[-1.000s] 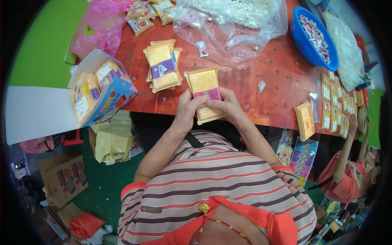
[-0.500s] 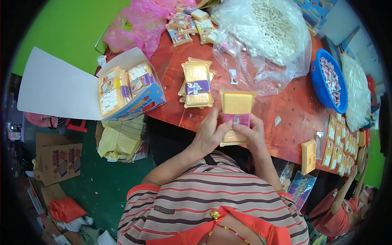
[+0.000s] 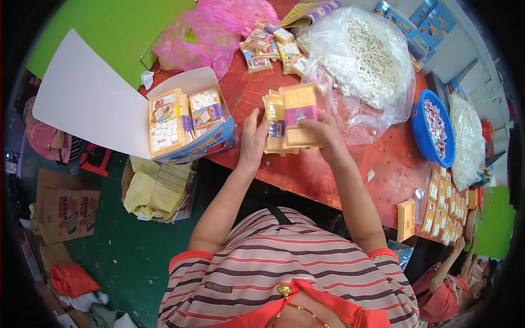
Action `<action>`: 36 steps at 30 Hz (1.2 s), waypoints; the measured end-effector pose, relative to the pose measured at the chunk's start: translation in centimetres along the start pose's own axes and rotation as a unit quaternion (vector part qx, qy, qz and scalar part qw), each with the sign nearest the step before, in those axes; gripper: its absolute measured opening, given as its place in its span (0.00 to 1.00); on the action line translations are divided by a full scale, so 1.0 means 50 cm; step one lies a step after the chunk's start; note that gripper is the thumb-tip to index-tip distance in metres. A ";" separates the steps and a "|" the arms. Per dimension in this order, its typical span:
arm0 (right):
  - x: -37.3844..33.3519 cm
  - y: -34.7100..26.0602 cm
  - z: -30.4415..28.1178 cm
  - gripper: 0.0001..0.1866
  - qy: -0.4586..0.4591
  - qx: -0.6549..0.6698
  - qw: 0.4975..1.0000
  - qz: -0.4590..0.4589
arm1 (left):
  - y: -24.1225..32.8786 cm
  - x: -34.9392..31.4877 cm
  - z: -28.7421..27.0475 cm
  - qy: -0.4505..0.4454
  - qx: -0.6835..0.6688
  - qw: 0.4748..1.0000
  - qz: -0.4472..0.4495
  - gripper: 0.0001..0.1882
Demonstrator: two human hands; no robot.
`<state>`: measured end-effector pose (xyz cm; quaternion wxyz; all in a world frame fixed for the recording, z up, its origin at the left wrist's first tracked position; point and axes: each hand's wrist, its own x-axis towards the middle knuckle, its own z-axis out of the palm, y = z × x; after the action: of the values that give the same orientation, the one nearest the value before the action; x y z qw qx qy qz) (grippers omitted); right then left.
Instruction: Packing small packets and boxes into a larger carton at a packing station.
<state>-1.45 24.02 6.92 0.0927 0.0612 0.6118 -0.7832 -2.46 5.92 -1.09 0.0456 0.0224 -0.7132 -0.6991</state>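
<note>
Yellow plastic is what both hands are busy with: a flat yellow tray (image 3: 299,112) with a purple label across its middle sits just above the centre of the frame, gripped by the right hand (image 3: 327,133), whose fingers curl over its right edge and pinch it. It lies on top of a small stack of trays (image 3: 275,127) of the same kind, resting on the red table (image 3: 322,175). The left hand (image 3: 252,141) is pressed flat against the left side of that stack, fingers held together and pointing up the frame.

Left of the hands stands an open cardboard box (image 3: 188,121) with its white lid flap thrown back toward the upper left; finished trays filled with white pieces stand inside it. Above it sits a crumpled pink bag (image 3: 210,34), with a few more packed trays just right of it. A big clear bag of white pellets (image 3: 365,57) fills the upper right, touching the right hand's side of the stack. Further right is a blue bowl (image 3: 432,128). Under the table edge, lower left, a carton of yellowish sheets (image 3: 156,188) rests on the green floor.
</note>
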 end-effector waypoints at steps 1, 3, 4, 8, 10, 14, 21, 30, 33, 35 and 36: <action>0.018 0.031 -0.002 0.20 0.020 -0.061 0.998 0.000 | -0.006 0.008 0.004 -0.018 -0.004 1.000 -0.008 0.31; 0.057 0.100 -0.026 0.20 0.043 -0.122 0.992 -0.001 | -0.011 0.026 0.011 -0.042 -0.026 0.999 -0.022 0.33; 0.076 0.137 -0.045 0.19 0.084 -0.211 0.973 -0.045 | -0.012 0.032 0.016 -0.045 -0.028 0.998 -0.021 0.33; 0.077 0.103 -0.018 0.18 0.073 -0.171 0.982 -0.017 | -0.027 0.054 0.019 -0.067 0.019 0.997 -0.015 0.29; 0.088 0.109 -0.013 0.18 0.074 -0.110 0.991 0.001 | -0.031 0.060 0.020 -0.074 -0.023 0.997 -0.026 0.28; 0.069 0.091 0.014 0.15 0.123 0.033 0.991 0.034 | -0.017 0.061 0.025 -0.121 -0.088 0.986 -0.077 0.30; 0.073 0.067 -0.020 0.22 -0.012 0.152 0.978 0.141 | -0.010 0.043 0.044 -0.074 -0.097 0.991 -0.059 0.36; 0.057 0.066 -0.013 0.24 -0.030 0.090 0.991 0.095 | 0.004 0.006 0.060 -0.070 -0.114 0.991 0.030 0.30; 0.054 0.068 -0.017 0.25 -0.021 0.082 0.993 0.087 | 0.015 0.001 0.051 -0.082 0.032 0.995 0.035 0.35; 0.045 0.067 -0.028 0.28 -0.035 0.120 0.990 0.070 | 0.029 -0.011 0.062 -0.065 0.067 0.995 0.047 0.35; 0.041 0.072 -0.036 0.28 -0.038 0.117 0.990 0.072 | 0.034 -0.018 0.069 -0.048 0.102 0.992 0.058 0.36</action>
<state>-2.68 24.79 2.66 0.1636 0.0857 0.5057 -0.8427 -1.86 9.48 0.54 0.0493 -0.0485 -0.7822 -0.6192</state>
